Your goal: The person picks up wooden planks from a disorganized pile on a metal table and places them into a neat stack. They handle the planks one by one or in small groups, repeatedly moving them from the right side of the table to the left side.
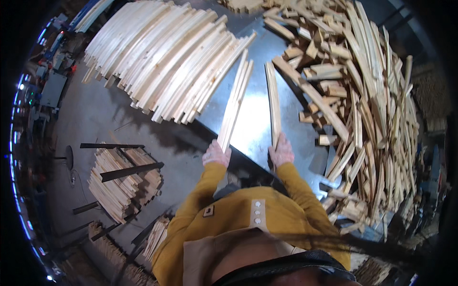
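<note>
My left hand (216, 154), in a pale pinkish work glove, is closed around the near end of a few long wooden strips (235, 101) lying side by side. They point away from me over the shiny metal table (251, 121). A similar glove covers my right hand (281, 150), whose fingers wrap the near end of a single wooden strip (273, 100). A gap of bare metal separates the two hands' strips. Left of my left hand's strips lies a broad row of pale strips (167, 59), set edge to edge.
A tangled heap of wood offcuts and strips (367, 105) fills the table's right side. Below the table edge at left, stacked strips (117, 181) rest among dark metal bars (132, 171) above the grey floor (86, 119). Machinery (54, 88) stands far left.
</note>
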Available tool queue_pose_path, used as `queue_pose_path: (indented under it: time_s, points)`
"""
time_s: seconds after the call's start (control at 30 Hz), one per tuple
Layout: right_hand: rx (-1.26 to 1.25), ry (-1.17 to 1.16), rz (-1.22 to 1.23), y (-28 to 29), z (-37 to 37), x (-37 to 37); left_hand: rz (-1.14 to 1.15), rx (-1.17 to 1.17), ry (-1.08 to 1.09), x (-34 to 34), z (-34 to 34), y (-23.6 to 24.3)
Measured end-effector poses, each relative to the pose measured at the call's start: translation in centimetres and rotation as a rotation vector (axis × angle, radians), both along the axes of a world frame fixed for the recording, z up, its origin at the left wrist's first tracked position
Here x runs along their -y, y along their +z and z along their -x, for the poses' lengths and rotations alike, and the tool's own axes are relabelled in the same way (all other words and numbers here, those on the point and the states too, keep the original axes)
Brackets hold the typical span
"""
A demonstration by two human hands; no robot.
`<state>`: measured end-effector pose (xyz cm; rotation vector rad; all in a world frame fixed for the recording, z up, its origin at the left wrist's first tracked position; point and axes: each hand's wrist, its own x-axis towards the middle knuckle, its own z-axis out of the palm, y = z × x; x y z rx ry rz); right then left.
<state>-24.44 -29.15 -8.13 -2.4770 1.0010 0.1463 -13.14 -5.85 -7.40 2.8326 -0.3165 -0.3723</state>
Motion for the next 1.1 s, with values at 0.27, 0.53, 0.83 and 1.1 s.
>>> queue_pose_path:
  time_s: [0.27, 0.53, 0.83, 1.1]
  points:
    - [-0.204, 0.698, -0.014, 6.1, -7.8, -1.3, -0.18, -0.253, -0.043, 3.4, 0.2, 3.6]
    - [-0.41, 0.024, 0.385, 9.1, -0.7, 21.5, -0.226, -0.228, -0.081, 4.3, -0.2, 2.9]
    - [0.002, 0.169, 0.278, 3.3, 0.4, 3.4, 0.042, -0.294, -0.017, 3.3, -3.3, 1.8]
    - [0.249, 0.055, -0.546, 3.1, -0.9, -7.5, 1.14, -1.194, 0.398, 3.0, -1.0, -3.0]
